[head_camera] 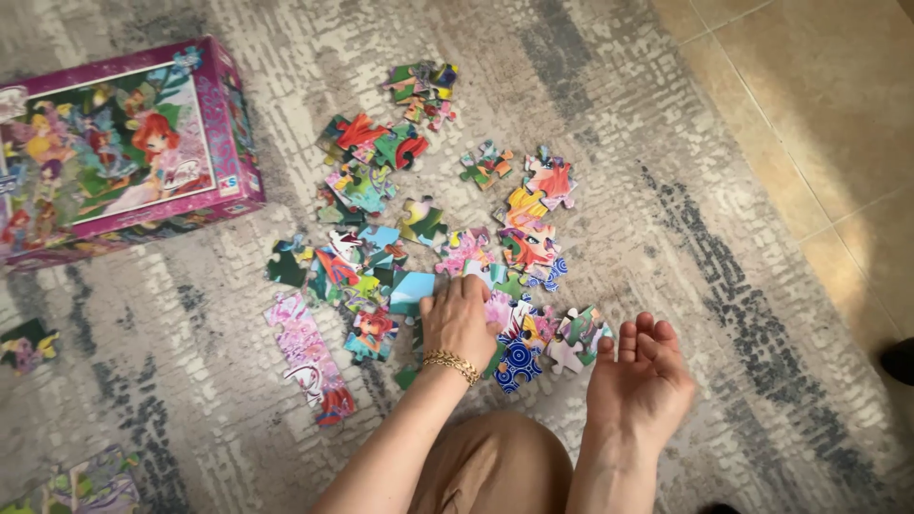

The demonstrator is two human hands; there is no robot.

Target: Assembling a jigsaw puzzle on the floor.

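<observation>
Two hands of mine are down over a scatter of loose puzzle pieces (447, 228) on the grey patterned rug (666, 286). My left hand (459, 319), with a gold chain bracelet (452, 364) at the wrist, lies palm down on the near part of the scatter, fingers spread a little and resting flat on the pieces under them; I cannot tell whether any piece is pinched beneath it. A light blue piece (411, 290) sits just to the left of its fingers, touching them. My right hand (640, 376) is turned palm up to the right of the pile, fingers loosely curled and apart, holding nothing; it is just beside a green and white piece (579, 338) at the right edge of the heap. A dark blue piece with white circles (519, 364) lies between my two wrists.

Left of my left hand, a joined strip of pink and red pieces (309, 360) lies on the rug, running from far left to near right. Far to the left sits the puzzle box (124, 152), magenta-edged, with a cartoon picture of a red-haired figure on its lid. One stray dark piece (27, 345) lies at the left edge, well apart from the rest. Beige floor tiles (809, 105) show at the far right, past the rug.
</observation>
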